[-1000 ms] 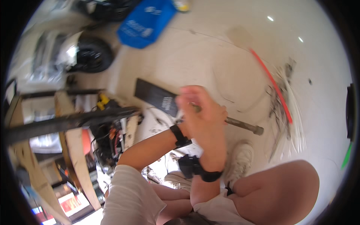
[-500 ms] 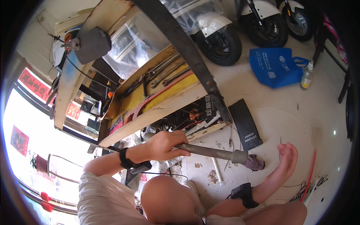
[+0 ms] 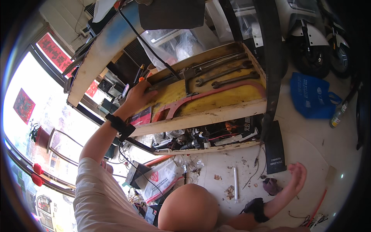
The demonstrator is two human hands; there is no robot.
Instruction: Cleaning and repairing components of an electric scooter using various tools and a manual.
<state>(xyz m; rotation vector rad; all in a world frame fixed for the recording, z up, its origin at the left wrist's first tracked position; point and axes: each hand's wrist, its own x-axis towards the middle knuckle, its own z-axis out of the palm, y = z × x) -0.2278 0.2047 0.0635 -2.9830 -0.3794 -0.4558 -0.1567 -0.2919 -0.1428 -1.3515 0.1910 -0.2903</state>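
My left hand (image 3: 137, 96) reaches over the left end of a wooden tool tray (image 3: 201, 119), its thumb apart from the bent fingers and nothing visibly held. An orange-tipped item (image 3: 142, 79) shows just beyond its fingers. In the tray, on a yellow base, lie a red hacksaw frame (image 3: 216, 89), a wrench (image 3: 226, 74) and other long metal tools. My right hand (image 3: 296, 178) hovers low over the floor at the right, fingers curled in; what they hold, if anything, is hidden. A dark purplish lump (image 3: 271, 186) lies on the floor beside it.
Below the tray, a shelf holds cables and parts (image 3: 201, 137). On the floor are a black flat packet (image 3: 275, 149), a white rod (image 3: 235, 185) and a plastic bag (image 3: 160, 179). A blue bag (image 3: 312, 94), a glass bottle (image 3: 338, 115) and scooter wheels (image 3: 311, 54) stand right.
My left hand has moved up and left to the tray; the long grey-brown bar it held is out of sight. My right hand stays low, fingers curled. The view has shifted left.
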